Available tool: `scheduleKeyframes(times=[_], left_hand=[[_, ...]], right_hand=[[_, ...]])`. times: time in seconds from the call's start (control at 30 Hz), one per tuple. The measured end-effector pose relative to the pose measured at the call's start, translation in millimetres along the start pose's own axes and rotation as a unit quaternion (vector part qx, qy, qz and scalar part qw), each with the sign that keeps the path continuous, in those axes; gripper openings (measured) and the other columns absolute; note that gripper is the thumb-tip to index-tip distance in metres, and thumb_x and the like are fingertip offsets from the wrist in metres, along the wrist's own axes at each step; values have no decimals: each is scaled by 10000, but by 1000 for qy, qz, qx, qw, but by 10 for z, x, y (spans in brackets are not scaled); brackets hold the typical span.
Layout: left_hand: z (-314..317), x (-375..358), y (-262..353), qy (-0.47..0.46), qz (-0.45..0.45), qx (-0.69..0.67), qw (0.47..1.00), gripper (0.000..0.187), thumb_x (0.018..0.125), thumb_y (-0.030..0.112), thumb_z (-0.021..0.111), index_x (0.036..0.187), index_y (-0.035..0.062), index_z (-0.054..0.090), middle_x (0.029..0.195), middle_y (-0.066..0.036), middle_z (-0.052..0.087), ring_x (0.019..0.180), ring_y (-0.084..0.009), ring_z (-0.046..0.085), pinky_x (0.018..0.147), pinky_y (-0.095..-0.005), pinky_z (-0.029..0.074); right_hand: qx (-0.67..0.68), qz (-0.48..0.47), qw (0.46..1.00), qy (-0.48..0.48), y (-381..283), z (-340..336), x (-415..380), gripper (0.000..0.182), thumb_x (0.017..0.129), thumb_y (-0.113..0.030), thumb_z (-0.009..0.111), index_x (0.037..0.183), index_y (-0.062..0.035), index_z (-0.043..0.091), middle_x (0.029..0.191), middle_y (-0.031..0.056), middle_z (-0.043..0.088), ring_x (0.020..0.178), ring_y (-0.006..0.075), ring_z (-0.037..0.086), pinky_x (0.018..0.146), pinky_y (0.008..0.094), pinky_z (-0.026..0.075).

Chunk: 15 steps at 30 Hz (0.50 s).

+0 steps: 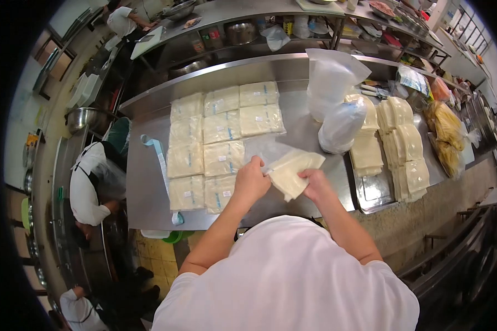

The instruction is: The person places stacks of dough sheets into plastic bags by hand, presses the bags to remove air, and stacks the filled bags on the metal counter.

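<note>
My left hand (252, 179) is closed on the edge of a clear plastic bag (262, 149) over the steel table. My right hand (317, 185) grips a stack of thin, pale, dough-like sheets (295, 172), which lies tilted between the two hands. The bag's film meets the stack's left side; how far the sheets sit inside it I cannot make out. Left of my hands, several bagged packs (222, 158) of the same pale sheets lie in rows, with small white labels and blue print. To the right, unbagged sheets (406, 138) stand in tall piles by a metal tray (373, 190).
Rolls of clear plastic bags (342, 124) stand behind the tray. A blue tape strip (159, 157) lies left of the packs. Yellowish filled bags (447, 129) sit at the right end. A person in white (88, 185) bends at the left; others are farther off.
</note>
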<state>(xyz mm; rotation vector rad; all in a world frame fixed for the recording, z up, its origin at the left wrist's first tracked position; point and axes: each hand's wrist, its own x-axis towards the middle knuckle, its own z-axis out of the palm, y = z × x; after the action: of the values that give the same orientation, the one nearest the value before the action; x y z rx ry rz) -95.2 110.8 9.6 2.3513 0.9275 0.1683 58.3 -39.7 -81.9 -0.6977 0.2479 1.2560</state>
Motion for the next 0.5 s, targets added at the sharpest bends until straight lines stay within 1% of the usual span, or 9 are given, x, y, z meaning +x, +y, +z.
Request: scheduleKeyframes(times=[0.07,0.13,0.2,0.23,0.27,0.33,0.43,0.47,0.5], left_hand=[[34,-28,19,0,0,3,1000,219,807,90,651,995,-9,597,881,-243,690,871,-450,666,817,-517,522],[121,-101,20,2,-3,4,1000,187,806,89,649,960,-1,595,883,-250,688,870,-453,665,807,-528,519],[209,-200,0,-82,11,10,997,164,801,91,644,937,8,604,877,-259,681,865,-453,666,789,-545,513],[183,-235,7,-84,16,8,996,160,793,98,655,922,14,611,859,-243,681,859,-449,663,782,-534,515],[124,-219,4,-78,15,8,997,160,793,98,655,922,14,611,859,-243,681,859,-449,663,782,-534,515],[-12,-183,-5,-53,22,23,998,172,790,119,665,930,29,620,913,-221,689,879,-434,658,786,-509,520],[10,-36,-54,34,71,-9,997,114,789,96,651,888,44,631,942,-210,678,867,-412,649,767,-474,524],[47,24,-43,38,69,-10,997,114,789,96,651,888,44,631,942,-210,678,867,-412,649,767,-474,524],[98,92,1,70,81,-75,991,124,800,86,646,917,45,648,960,-197,672,880,-403,648,771,-468,524]], right_hand=[[-1,-6,1000,14,109,36,63,569,811,55,518,1369,95,411,1337,256,523,1256,437,539,1086,573,448],[16,-33,996,76,171,162,58,510,807,86,515,1312,102,451,1281,246,552,1207,429,569,1072,565,461],[-29,-45,994,99,167,349,-41,500,804,102,520,1301,98,465,1270,234,564,1188,417,583,1059,550,472],[-71,-59,988,126,171,430,-78,492,802,117,526,1290,94,478,1259,222,576,1169,404,598,1045,534,483],[-74,-60,988,121,214,463,-90,492,802,117,526,1290,94,478,1259,222,576,1169,404,598,1045,534,483],[-192,-169,963,80,323,476,-138,525,777,142,539,1295,71,501,1224,188,608,1143,366,622,1000,489,505],[-195,-158,968,23,378,499,-153,550,757,142,551,1297,40,530,1194,153,632,1121,316,634,963,430,506],[-197,-157,968,20,398,511,-152,550,757,142,551,1297,40,530,1194,153,632,1121,316,634,963,430,506],[-251,-170,953,18,422,540,-156,536,755,131,554,1283,37,545,1179,145,638,1108,297,633,957,409,500]])
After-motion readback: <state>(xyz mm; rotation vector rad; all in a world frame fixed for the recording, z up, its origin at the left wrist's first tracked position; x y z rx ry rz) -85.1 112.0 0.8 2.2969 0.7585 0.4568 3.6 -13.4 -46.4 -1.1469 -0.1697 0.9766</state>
